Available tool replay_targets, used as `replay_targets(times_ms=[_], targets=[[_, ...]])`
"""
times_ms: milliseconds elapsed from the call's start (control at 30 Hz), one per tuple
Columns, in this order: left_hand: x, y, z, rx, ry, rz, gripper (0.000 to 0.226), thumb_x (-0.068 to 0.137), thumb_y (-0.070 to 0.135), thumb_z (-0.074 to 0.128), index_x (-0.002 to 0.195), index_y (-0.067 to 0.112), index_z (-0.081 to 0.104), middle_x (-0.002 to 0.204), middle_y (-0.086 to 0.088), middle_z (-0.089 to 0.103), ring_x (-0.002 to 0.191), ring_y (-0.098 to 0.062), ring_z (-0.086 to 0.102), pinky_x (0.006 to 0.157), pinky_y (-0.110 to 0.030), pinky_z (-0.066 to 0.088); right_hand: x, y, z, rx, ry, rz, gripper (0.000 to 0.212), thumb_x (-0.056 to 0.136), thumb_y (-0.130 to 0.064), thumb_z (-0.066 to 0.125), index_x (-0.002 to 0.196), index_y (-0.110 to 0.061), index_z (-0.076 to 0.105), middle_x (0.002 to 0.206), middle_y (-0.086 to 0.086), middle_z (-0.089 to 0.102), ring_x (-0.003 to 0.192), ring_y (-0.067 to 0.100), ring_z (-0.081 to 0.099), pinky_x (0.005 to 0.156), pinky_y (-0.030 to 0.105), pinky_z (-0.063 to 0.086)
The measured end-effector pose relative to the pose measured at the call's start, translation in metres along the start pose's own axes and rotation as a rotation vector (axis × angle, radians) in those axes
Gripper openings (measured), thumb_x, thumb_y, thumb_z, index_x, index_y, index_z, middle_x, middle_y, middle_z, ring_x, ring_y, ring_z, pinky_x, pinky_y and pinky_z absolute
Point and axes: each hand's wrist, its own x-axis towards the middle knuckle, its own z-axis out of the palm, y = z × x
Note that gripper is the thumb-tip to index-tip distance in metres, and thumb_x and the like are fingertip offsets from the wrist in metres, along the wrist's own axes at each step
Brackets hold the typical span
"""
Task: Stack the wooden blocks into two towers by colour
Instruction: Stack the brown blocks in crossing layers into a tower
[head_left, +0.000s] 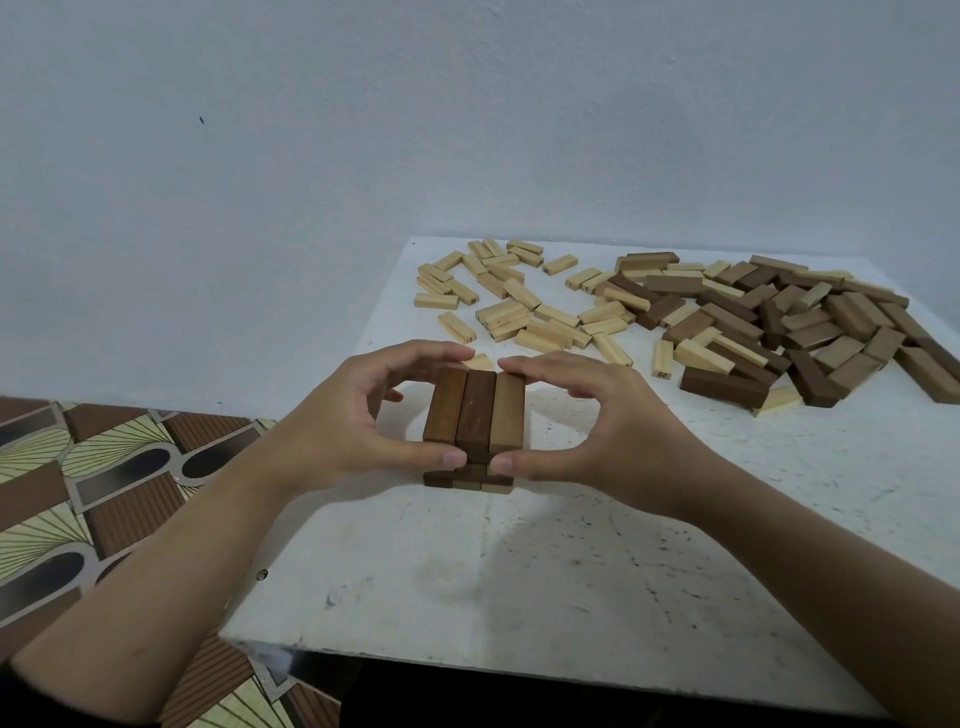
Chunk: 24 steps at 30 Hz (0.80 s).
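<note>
Left hand (358, 415) and right hand (592, 431) clamp the top layer of the brown tower (472, 415), apparently squaring it; next probably comes another dark block from the mixed pile (779, 322).

Dim, cool-tinted light falls evenly. The left hand (358, 415), right hand (587, 421) and brown tower (475, 415) cast only faint, blurred shadows on the white table (519, 571) just beneath them. The wide lens bows the table's edges and stretches the forearms toward the lower corners. Loose blocks (779, 317) at the far edge look slightly soft.
</note>
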Motion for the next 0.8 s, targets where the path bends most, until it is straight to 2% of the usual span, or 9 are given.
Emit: replay_targets(times_ms=[100, 233, 333, 400, 500, 567, 700, 800], targets=[[0.001, 0.001, 0.000, 0.009, -0.005, 0.000, 0.078, 0.064, 0.045, 0.089, 0.136, 0.039, 0.058, 0.135, 0.012, 0.065, 0.134, -0.012, 0.054, 0.098, -0.038, 0.037, 0.000, -0.001, 0.000, -0.001, 0.004, 0.004, 0.088, 0.061, -0.065, 0.079, 0.143, -0.042, 0.053, 0.140, -0.026, 0.054, 0.126, -0.014, 0.040, 0.102, 0.016, 0.033], [0.001, 0.003, -0.001, 0.012, -0.013, -0.007, 0.079, 0.064, 0.046, 0.089, 0.136, 0.040, 0.058, 0.133, 0.012, 0.065, 0.133, -0.012, 0.054, 0.097, -0.036, 0.037, -0.001, 0.000, 0.000, 0.016, 0.006, -0.003, 0.088, 0.061, -0.064, 0.079, 0.142, -0.041, 0.054, 0.134, -0.028, 0.054, 0.122, -0.019, 0.041, 0.095, 0.007, 0.031], [0.000, 0.004, -0.002, 0.007, -0.021, -0.008, 0.081, 0.063, 0.046, 0.089, 0.137, 0.040, 0.057, 0.133, 0.012, 0.065, 0.134, -0.012, 0.054, 0.097, -0.036, 0.037, -0.001, 0.000, 0.000, 0.016, 0.004, -0.003, 0.090, 0.061, -0.065, 0.078, 0.143, -0.041, 0.053, 0.135, -0.028, 0.054, 0.123, -0.019, 0.040, 0.096, 0.008, 0.032], [-0.001, 0.005, -0.002, 0.002, -0.031, -0.007, 0.081, 0.064, 0.046, 0.089, 0.138, 0.040, 0.056, 0.134, 0.012, 0.064, 0.135, -0.012, 0.053, 0.097, -0.036, 0.038, -0.001, 0.000, 0.000, 0.015, 0.000, 0.007, 0.091, 0.060, -0.067, 0.078, 0.143, -0.042, 0.052, 0.138, -0.029, 0.052, 0.124, -0.020, 0.038, 0.101, 0.014, 0.033], [-0.002, 0.008, -0.004, -0.022, -0.027, 0.011, 0.078, 0.067, 0.052, 0.086, 0.138, 0.043, 0.055, 0.136, 0.010, 0.063, 0.136, -0.017, 0.051, 0.095, -0.036, 0.037, -0.002, 0.001, 0.001, 0.014, -0.004, 0.042, 0.094, 0.058, -0.079, 0.075, 0.143, -0.050, 0.047, 0.146, -0.031, 0.046, 0.134, -0.012, 0.035, 0.114, 0.035, 0.035], [-0.002, 0.014, -0.004, -0.068, -0.007, 0.021, 0.072, 0.070, 0.053, 0.084, 0.136, 0.040, 0.058, 0.135, 0.007, 0.064, 0.136, -0.020, 0.051, 0.095, -0.037, 0.038, -0.003, 0.001, 0.000, 0.024, 0.001, 0.061, 0.095, 0.057, -0.087, 0.069, 0.143, -0.054, 0.045, 0.150, -0.032, 0.041, 0.140, -0.007, 0.033, 0.117, 0.046, 0.035], [0.003, 0.029, -0.003, -0.130, 0.086, 0.064, 0.046, 0.081, 0.040, 0.076, 0.124, 0.028, 0.068, 0.128, 0.003, 0.068, 0.127, -0.020, 0.059, 0.094, -0.039, 0.044, -0.002, 0.000, -0.006, 0.087, 0.076, 0.059, 0.069, 0.075, -0.080, 0.058, 0.136, -0.049, 0.056, 0.140, -0.033, 0.052, 0.131, -0.010, 0.043, 0.115, 0.041, 0.040], [0.010, 0.045, -0.001, -0.176, 0.160, 0.085, 0.026, 0.089, 0.030, 0.076, 0.114, 0.021, 0.073, 0.118, 0.004, 0.072, 0.115, -0.014, 0.064, 0.090, -0.030, 0.051, -0.003, 0.001, -0.015, 0.146, 0.168, 0.080, 0.053, 0.077, -0.070, 0.054, 0.121, -0.043, 0.066, 0.125, -0.028, 0.063, 0.120, -0.009, 0.053, 0.111, 0.035, 0.045]])
